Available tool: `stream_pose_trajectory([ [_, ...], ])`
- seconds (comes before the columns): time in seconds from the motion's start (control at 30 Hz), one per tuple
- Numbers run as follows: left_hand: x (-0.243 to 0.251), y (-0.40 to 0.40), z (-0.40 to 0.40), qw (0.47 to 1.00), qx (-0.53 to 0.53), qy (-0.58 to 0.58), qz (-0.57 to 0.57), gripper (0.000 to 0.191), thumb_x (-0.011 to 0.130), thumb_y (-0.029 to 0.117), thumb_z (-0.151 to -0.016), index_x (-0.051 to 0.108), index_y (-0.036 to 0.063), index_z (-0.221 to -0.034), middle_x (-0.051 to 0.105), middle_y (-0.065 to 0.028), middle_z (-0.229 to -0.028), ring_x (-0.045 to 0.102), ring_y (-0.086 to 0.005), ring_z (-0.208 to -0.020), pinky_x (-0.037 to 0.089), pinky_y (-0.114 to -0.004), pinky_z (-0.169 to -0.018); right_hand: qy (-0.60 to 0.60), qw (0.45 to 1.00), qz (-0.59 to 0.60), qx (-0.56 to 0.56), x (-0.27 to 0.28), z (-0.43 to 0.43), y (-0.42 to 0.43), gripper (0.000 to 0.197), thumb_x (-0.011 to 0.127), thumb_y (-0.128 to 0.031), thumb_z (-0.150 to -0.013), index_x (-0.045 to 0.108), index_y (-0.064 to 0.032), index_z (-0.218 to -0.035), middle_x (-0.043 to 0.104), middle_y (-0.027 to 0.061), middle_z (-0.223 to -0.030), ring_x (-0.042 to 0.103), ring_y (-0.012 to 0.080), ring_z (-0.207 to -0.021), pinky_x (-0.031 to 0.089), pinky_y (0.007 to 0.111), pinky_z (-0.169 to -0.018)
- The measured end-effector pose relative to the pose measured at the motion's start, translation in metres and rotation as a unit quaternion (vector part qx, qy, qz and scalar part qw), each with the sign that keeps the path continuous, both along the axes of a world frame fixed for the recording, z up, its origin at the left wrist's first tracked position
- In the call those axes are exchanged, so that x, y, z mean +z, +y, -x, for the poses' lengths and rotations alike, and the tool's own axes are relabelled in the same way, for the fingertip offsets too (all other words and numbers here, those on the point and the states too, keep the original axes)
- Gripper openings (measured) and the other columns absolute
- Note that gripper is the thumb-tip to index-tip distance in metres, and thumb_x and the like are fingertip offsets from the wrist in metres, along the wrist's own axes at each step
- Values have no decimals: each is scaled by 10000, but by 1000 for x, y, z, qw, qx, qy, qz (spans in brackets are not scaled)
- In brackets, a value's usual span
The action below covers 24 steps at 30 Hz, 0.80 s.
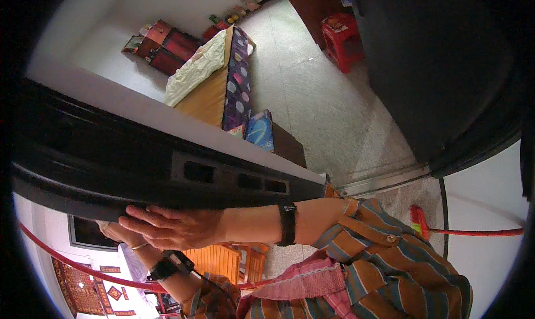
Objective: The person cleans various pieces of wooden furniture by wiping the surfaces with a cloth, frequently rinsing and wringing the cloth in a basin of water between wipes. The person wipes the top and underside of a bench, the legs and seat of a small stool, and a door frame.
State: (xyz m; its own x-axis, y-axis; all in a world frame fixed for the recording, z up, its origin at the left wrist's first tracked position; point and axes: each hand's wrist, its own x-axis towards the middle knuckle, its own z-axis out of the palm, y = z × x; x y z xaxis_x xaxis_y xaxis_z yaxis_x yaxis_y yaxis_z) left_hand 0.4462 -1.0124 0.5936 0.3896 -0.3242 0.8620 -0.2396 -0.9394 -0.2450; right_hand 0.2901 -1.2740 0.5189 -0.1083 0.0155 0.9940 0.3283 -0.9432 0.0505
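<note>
My right hand [171, 227] lies against the lower edge of a black door jamb [108, 185], fingers stretched out along it. Nothing shows in it; its thumb is hidden. A black band [287, 225] circles that wrist. Farther left and partly behind it is my left hand [109, 232], near the jamb's end; its fingers are too hidden to read. The left wrist wears a bangle and a black strap with a small device [179, 260], from which a cable runs. A metal strike plate [230, 177] with several slots is set in the jamb.
A dark door [443, 68] stands open at right, above a metal threshold [384, 181]. Beyond are a bed [205, 89], a blue box [260, 131] and a red stool [343, 41]. A red pole [83, 266] passes behind my left arm; a red-handled broom [420, 223] is at right.
</note>
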Motion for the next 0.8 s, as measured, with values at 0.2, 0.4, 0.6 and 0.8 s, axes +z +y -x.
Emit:
stream_pose_trajectory([
  [0.2, -5, -13, -7, 992, -45, 64, 94, 352, 530, 238, -795, 501, -9, -1045, 563, -146, -990, 529, -282, -885, 426, -364, -763, 4, 1000, -6, 6, -2, -2, 0, 517, 432, -427, -835, 431, -75, -1214, 280, 106, -1355, 267, 278, -1251, 115, 408, -1062],
  [0.4, -7, -35, 4, 980, -146, -7, 135, 197, 564, 187, -735, 585, 3, -802, 608, -80, -844, 554, -226, -767, 439, -324, -736, 8, 1000, 2, -6, -5, -5, -1, 511, 423, -423, -836, 422, -90, -1223, 290, 101, -1351, 273, 275, -1249, 108, 410, -1061],
  [0.6, 4, -60, 17, 984, -103, -140, 39, 186, 559, 185, -741, 581, 18, -820, 609, -46, -810, 568, -155, -717, 452, -270, -697, -22, 999, -23, 32, 0, -7, -14, 431, 420, -327, -840, 465, -37, -1155, 301, 117, -1346, 265, 278, -1252, 158, 384, -1040],
  [0.8, 4, -67, 22, 979, -111, -163, 46, 257, 534, 193, -777, 556, -12, -930, 602, -56, -897, 574, -149, -770, 458, -260, -699, 29, 994, 5, 107, -3, -10, -11, 388, 434, -270, -835, 480, -20, -1128, 309, 131, -1340, 300, 293, -1235, 288, 373, -979],
])
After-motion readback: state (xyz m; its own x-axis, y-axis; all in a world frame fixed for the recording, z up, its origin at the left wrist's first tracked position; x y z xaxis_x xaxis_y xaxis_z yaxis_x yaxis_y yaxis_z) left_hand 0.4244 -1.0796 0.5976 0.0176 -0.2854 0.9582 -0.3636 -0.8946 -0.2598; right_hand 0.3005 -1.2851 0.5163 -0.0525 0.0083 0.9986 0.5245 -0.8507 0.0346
